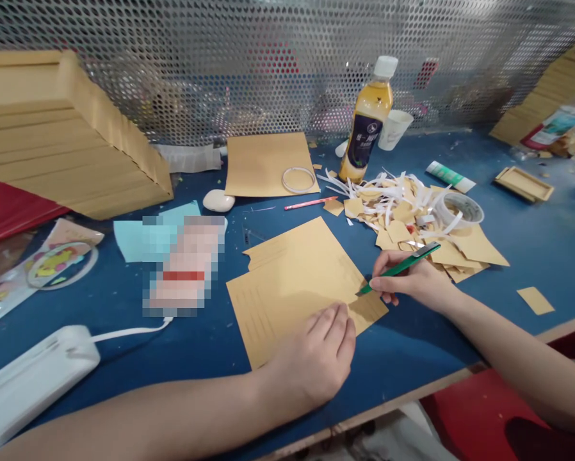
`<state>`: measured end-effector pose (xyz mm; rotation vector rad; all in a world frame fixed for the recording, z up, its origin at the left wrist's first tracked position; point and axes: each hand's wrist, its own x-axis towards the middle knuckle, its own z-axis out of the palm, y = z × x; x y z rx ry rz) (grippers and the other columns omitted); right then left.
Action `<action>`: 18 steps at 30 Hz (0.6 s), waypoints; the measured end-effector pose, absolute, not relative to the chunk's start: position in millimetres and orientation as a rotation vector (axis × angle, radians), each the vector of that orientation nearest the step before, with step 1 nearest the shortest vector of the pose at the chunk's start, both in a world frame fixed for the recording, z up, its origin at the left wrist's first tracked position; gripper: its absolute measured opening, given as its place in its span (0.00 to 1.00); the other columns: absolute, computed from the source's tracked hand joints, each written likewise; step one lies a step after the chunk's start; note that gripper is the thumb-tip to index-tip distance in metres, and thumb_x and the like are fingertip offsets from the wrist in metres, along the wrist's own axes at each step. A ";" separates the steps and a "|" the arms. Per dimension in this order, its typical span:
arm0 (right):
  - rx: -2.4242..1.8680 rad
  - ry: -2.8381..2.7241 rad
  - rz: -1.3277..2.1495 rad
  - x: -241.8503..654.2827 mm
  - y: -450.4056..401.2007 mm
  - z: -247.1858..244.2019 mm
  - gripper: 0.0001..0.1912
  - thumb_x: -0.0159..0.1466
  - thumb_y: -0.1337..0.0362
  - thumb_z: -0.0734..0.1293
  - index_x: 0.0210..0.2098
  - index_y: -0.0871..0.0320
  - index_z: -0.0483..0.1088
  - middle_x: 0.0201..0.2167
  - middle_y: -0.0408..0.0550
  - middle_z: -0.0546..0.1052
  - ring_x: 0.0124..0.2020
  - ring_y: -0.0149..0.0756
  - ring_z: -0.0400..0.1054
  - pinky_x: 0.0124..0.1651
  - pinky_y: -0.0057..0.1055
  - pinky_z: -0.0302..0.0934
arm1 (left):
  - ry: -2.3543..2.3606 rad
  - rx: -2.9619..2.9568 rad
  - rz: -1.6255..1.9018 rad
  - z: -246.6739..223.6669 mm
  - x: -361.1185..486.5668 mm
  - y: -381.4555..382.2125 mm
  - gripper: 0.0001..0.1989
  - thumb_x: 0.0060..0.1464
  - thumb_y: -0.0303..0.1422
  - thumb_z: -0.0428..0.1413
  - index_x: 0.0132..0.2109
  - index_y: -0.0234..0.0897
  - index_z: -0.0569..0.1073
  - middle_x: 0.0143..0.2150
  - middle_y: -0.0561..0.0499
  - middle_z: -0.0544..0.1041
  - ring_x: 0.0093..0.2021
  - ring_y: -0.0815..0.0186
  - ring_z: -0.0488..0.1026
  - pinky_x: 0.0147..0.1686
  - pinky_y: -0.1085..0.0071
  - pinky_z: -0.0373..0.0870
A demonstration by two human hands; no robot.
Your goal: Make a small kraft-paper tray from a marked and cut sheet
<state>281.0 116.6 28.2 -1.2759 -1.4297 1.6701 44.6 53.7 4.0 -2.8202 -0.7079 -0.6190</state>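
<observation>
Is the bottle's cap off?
No, the white cap sits on top of the bottle, which stands upright on the blue table behind the paper scraps.

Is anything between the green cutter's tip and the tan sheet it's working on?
Nothing visible. The right hand holds the green cutter with its tip at the tan sheet's right edge; the left hand presses the sheet, beside the tip.

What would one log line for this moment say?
left hand: flat on brown sheet | right hand: holds green cutter, tip at sheet edge | scraps behind
</observation>
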 end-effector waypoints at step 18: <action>-1.399 -1.586 1.339 266.1 108.0 25.1 0.17 0.56 0.61 0.73 0.18 0.59 0.63 0.13 0.38 0.66 0.14 0.24 0.56 0.17 0.24 0.47 | -0.720 -2.843 -0.550 4.0 44.2 52.1 0.18 0.58 0.27 0.51 0.52 0.19 0.71 0.52 0.30 0.74 0.52 0.51 0.73 0.50 0.61 0.70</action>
